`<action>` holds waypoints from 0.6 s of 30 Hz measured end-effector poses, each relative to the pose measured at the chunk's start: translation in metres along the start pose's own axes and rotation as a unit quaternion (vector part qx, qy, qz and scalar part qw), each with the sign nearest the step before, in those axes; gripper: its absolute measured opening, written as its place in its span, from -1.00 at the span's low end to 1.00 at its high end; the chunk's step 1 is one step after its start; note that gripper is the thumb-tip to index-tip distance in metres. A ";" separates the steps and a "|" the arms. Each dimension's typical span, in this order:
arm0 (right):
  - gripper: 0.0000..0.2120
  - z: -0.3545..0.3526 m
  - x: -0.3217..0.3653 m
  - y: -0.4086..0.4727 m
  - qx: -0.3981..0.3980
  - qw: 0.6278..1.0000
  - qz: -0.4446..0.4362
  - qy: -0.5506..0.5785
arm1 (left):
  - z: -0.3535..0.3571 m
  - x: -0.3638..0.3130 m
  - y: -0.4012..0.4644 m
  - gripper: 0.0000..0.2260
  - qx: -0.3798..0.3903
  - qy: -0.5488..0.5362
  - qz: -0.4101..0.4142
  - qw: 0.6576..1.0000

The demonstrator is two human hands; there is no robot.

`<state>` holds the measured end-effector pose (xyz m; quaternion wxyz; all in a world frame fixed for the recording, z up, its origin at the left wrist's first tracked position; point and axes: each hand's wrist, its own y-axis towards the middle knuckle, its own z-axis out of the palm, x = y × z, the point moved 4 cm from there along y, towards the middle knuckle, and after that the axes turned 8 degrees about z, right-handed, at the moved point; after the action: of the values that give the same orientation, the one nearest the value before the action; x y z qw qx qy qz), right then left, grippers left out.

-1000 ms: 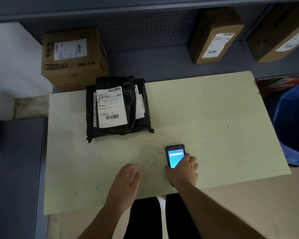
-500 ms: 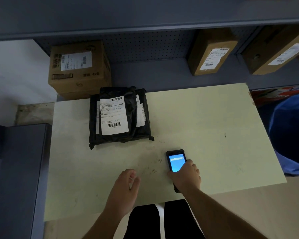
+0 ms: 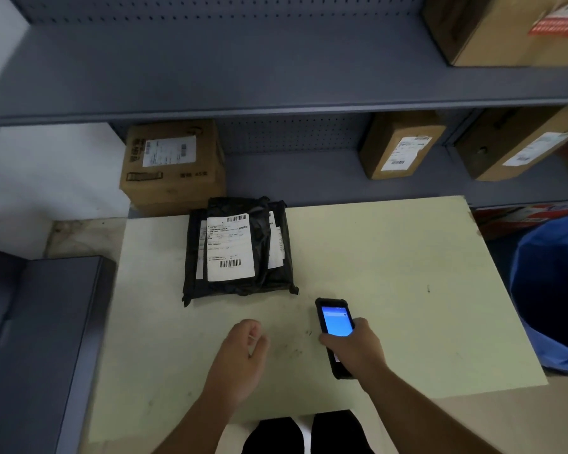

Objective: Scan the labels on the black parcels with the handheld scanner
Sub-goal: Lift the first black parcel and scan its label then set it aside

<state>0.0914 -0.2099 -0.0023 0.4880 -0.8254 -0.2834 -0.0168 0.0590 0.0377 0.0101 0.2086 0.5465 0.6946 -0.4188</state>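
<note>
The black parcels (image 3: 240,250) lie in a pile at the back left of the table (image 3: 391,257), so only the top white label (image 3: 230,247) shows fully; the labels under it peek out at the sides. The print is too small to read. A blue bin (image 3: 551,290) is cut off at the right. The right hand (image 3: 354,348) grips the scanner (image 3: 335,326), its screen lit blue. The left hand (image 3: 240,358) is loosely curled and holds nothing. Most of the table is bare.

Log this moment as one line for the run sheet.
right hand: gripping handheld scanner, screen lit | left hand: empty, above table | black parcels: stacked, label up, unscanned
</note>
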 end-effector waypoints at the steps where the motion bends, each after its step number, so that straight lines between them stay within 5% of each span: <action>1: -0.50 -0.002 0.003 -0.002 0.001 1.000 0.002 0.001 | -0.004 -0.002 0.004 -0.93 -0.008 -0.004 -0.001 1.000; 12: -0.59 -0.032 0.046 -0.019 0.010 0.999 -0.039 0.020 | -0.078 -0.017 0.066 -0.91 -0.170 -0.002 -0.021 0.985; 18: -0.63 -0.036 0.071 -0.036 0.050 0.996 -0.062 0.034 | -0.091 -0.018 0.092 -0.55 -0.220 0.039 -0.067 0.972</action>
<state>0.1422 -0.1944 0.0665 0.5359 -0.7799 -0.3177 -0.0606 0.1659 0.1052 0.0419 0.2680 0.4556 0.8123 -0.2467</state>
